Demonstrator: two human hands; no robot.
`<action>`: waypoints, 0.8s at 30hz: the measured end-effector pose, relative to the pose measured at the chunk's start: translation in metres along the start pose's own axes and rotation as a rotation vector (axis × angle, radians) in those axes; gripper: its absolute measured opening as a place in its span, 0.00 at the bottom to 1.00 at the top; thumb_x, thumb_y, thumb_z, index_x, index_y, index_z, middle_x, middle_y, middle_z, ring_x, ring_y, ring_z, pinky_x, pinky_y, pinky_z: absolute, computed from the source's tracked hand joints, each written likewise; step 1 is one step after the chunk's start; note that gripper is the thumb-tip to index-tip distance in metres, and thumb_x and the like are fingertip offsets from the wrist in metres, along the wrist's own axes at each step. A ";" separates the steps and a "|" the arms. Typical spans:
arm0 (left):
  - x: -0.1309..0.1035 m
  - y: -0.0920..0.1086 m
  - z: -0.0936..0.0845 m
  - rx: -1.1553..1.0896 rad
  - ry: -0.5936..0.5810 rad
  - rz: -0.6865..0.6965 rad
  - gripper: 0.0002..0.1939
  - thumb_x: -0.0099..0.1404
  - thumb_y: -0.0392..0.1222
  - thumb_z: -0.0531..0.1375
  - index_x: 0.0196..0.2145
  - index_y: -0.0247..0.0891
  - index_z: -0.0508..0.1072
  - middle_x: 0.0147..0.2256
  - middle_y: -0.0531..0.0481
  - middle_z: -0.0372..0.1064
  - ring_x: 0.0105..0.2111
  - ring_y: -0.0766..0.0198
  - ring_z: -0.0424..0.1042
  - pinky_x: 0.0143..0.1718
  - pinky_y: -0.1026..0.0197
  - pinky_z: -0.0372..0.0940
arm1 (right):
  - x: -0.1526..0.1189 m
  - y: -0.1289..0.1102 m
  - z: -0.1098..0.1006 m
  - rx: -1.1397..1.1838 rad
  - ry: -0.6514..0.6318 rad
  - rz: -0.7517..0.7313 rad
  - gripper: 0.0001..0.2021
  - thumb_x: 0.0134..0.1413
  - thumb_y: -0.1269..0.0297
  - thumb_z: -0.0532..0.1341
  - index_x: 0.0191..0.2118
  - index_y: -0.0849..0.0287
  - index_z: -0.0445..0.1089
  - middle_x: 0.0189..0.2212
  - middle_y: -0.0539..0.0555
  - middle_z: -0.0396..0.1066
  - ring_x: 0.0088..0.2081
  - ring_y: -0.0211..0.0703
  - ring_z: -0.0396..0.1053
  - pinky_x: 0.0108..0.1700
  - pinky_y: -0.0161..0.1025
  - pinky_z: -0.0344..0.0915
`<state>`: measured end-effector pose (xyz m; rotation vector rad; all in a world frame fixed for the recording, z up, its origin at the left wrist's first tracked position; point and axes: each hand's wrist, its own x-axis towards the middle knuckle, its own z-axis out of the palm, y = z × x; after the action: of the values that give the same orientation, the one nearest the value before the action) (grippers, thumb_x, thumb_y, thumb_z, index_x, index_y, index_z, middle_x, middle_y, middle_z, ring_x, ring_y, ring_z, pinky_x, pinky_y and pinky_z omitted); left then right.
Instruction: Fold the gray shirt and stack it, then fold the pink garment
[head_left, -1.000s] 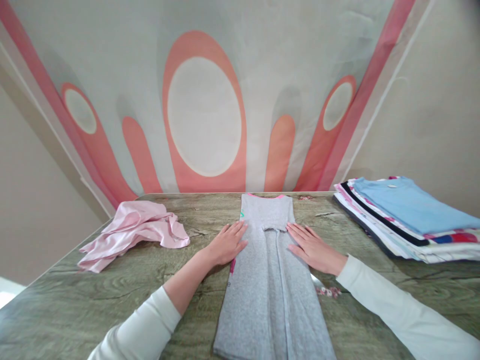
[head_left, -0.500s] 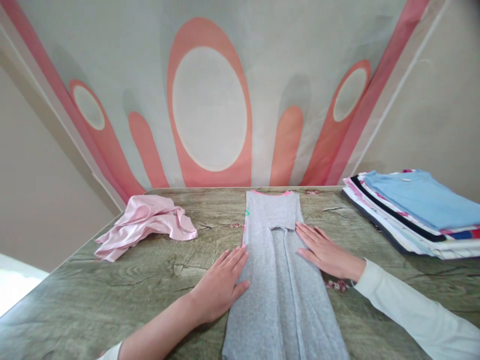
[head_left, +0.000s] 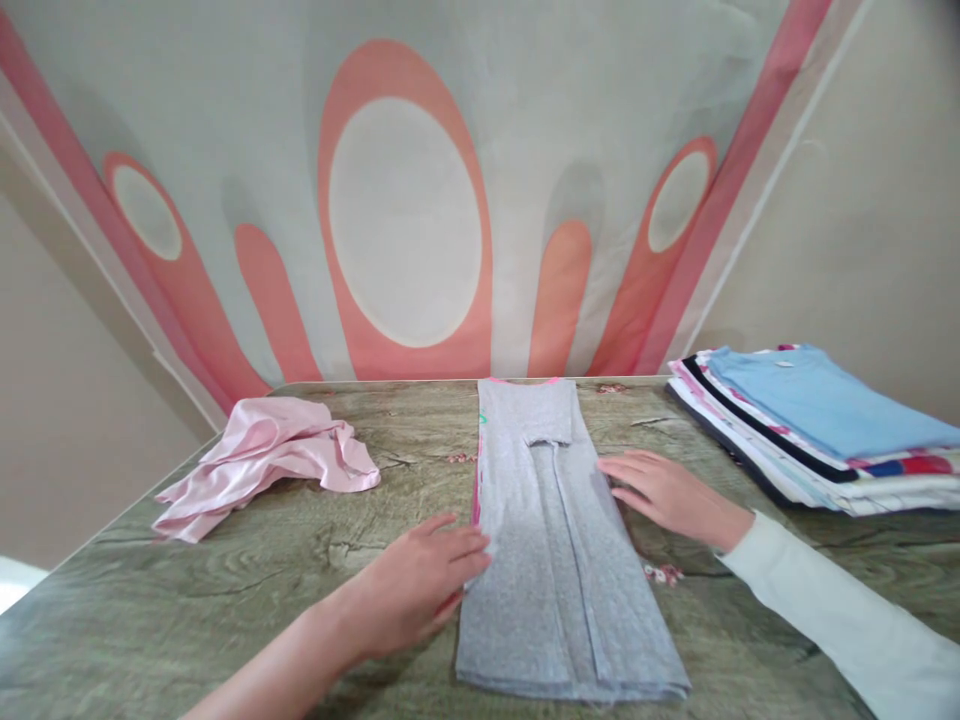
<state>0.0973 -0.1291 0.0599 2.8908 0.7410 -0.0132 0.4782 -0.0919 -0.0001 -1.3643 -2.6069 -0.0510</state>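
A grey garment (head_left: 517, 560), with a pink edge at its neck, lies lengthwise on the table. Its sides are folded inward into a long strip, and a short sleeve (head_left: 551, 420) rests on top near the far end. At the left edge of the cloth is my left hand (head_left: 420, 580), its fingers outstretched and the tips over the border. My right hand (head_left: 675, 495) is beside the right edge, fingers extended and tips at the fabric. Neither hand grips anything.
A crumpled pink satin-like cloth (head_left: 270, 455) lies at the left of the wood-patterned table (head_left: 315, 600). On the right stands a stack of folded clothes (head_left: 772, 440) with a light blue shirt (head_left: 832, 400) on top. Behind the table is a patterned wall covering (head_left: 517, 200).
My left hand has slid toward me along the garment's left edge. My right hand has shifted slightly outward. The view has shifted, and the garment's near hem now shows.
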 end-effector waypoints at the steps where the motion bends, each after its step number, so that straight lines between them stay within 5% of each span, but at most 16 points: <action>1: -0.004 0.004 -0.001 0.006 -0.004 0.026 0.20 0.64 0.36 0.50 0.54 0.43 0.62 0.54 0.50 0.61 0.54 0.62 0.60 0.59 0.54 0.46 | -0.012 -0.007 -0.005 -0.012 0.003 -0.081 0.19 0.60 0.63 0.49 0.56 0.53 0.61 0.53 0.53 0.65 0.53 0.44 0.63 0.58 0.50 0.54; 6: -0.008 0.023 -0.004 0.052 -0.060 0.134 0.20 0.63 0.32 0.50 0.53 0.38 0.62 0.54 0.45 0.61 0.55 0.59 0.60 0.59 0.51 0.45 | -0.056 -0.055 -0.029 -0.106 0.095 -0.363 0.19 0.59 0.75 0.50 0.54 0.59 0.63 0.49 0.55 0.68 0.51 0.44 0.64 0.56 0.49 0.58; 11: -0.004 0.031 -0.013 0.036 -0.083 0.177 0.24 0.60 0.32 0.52 0.55 0.37 0.59 0.55 0.43 0.60 0.54 0.58 0.61 0.59 0.51 0.47 | -0.061 -0.081 -0.038 -0.068 0.148 -0.513 0.16 0.59 0.75 0.50 0.51 0.62 0.66 0.47 0.56 0.70 0.50 0.44 0.65 0.55 0.46 0.60; 17: -0.006 0.026 -0.006 -0.026 0.044 0.170 0.25 0.58 0.27 0.51 0.54 0.38 0.61 0.54 0.45 0.62 0.53 0.58 0.62 0.59 0.53 0.49 | -0.050 -0.080 -0.022 0.060 0.132 -0.450 0.15 0.58 0.75 0.52 0.50 0.61 0.66 0.48 0.56 0.69 0.50 0.42 0.65 0.55 0.44 0.61; 24: -0.005 0.023 0.001 -0.202 0.038 0.157 0.32 0.57 0.35 0.54 0.59 0.40 0.53 0.59 0.45 0.52 0.58 0.55 0.54 0.60 0.49 0.45 | -0.051 -0.078 -0.016 0.410 0.090 -0.217 0.13 0.50 0.79 0.51 0.40 0.58 0.64 0.48 0.58 0.67 0.51 0.41 0.64 0.52 0.40 0.63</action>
<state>0.1033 -0.1514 0.0628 2.7518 0.4879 0.1273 0.4457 -0.1797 0.0106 -0.9169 -2.4951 0.3609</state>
